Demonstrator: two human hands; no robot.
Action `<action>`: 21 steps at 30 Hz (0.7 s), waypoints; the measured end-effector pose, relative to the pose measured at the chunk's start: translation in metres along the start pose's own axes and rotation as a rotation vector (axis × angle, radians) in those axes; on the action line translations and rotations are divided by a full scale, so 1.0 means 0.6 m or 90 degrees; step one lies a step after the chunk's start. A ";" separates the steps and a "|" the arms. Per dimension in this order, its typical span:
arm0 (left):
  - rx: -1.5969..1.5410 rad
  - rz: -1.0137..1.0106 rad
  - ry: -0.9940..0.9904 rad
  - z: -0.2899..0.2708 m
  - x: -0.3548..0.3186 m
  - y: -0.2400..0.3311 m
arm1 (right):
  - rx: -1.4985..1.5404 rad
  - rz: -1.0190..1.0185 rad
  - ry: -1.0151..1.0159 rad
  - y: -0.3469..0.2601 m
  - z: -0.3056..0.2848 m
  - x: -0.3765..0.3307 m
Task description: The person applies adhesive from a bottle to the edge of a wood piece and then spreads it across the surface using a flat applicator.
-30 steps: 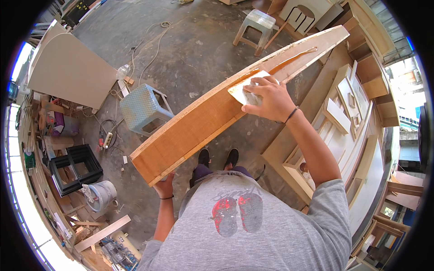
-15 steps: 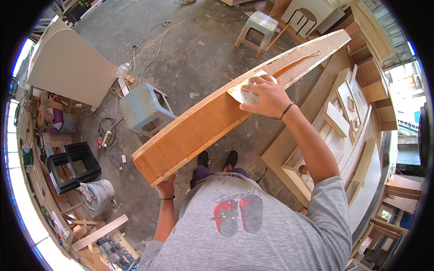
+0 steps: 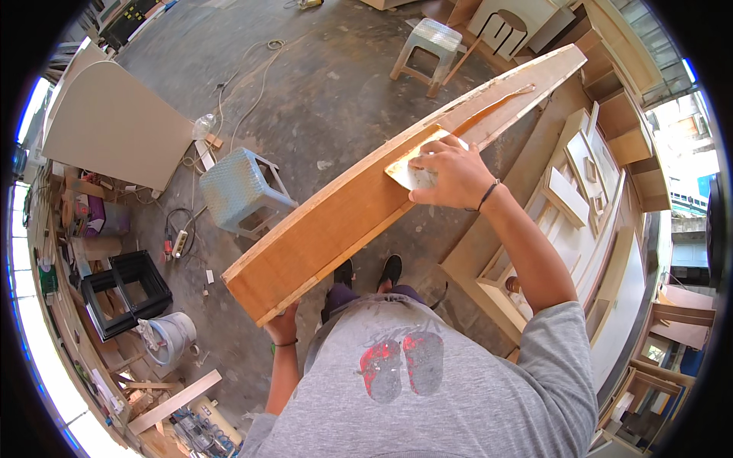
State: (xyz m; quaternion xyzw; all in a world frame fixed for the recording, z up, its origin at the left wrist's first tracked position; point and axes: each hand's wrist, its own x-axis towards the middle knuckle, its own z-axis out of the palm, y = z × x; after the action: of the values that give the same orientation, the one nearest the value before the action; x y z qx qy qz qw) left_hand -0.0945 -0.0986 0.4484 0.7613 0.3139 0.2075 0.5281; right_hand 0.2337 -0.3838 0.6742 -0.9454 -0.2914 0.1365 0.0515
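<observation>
A long wooden piece [image 3: 328,237] with a curved outline stretches from near left to far right in front of me. Its upper face is wet and orange-brown on the near part and paler toward the far end. A streak of orange-brown glue-like liquid [image 3: 496,101] runs along that pale part. My right hand [image 3: 456,174] grips a flat whitish spreader [image 3: 414,169], its edge against the board's face around the middle. My left hand [image 3: 283,327] grips the board's lower edge at the near left corner; its fingers are partly hidden beneath.
Blue-grey plastic stools [image 3: 240,187] stand beyond the board. A pale curved panel [image 3: 114,122] is at left, above a black frame [image 3: 130,294] and a bucket [image 3: 169,340]. Cables [image 3: 252,84] trail over the floor. Unfinished wooden furniture [image 3: 565,198] fills the right side.
My right hand and the spreader have shifted slightly toward me, and more of the spreader's face shows. My left hand keeps its hold on the board's corner.
</observation>
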 end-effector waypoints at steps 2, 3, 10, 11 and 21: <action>0.008 -0.006 -0.004 0.000 0.000 0.009 | -0.001 -0.025 -0.015 0.006 0.000 -0.014; 0.009 -0.001 0.001 0.001 0.001 0.013 | -0.002 -0.023 -0.012 0.007 -0.001 -0.023; -0.009 0.008 0.015 0.001 0.002 -0.008 | 0.010 -0.006 -0.079 0.014 -0.002 -0.086; -0.011 0.015 0.015 -0.001 0.003 -0.012 | 0.011 -0.005 -0.072 0.012 -0.004 -0.086; -0.082 0.000 0.046 0.000 0.001 -0.037 | 0.024 -0.003 0.011 0.018 0.037 -0.121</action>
State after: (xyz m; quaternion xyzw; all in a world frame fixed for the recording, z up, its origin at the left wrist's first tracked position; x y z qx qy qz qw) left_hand -0.0998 -0.0928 0.4278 0.7181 0.3184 0.2545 0.5641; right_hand 0.1757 -0.4335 0.6678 -0.9447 -0.2904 0.1339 0.0721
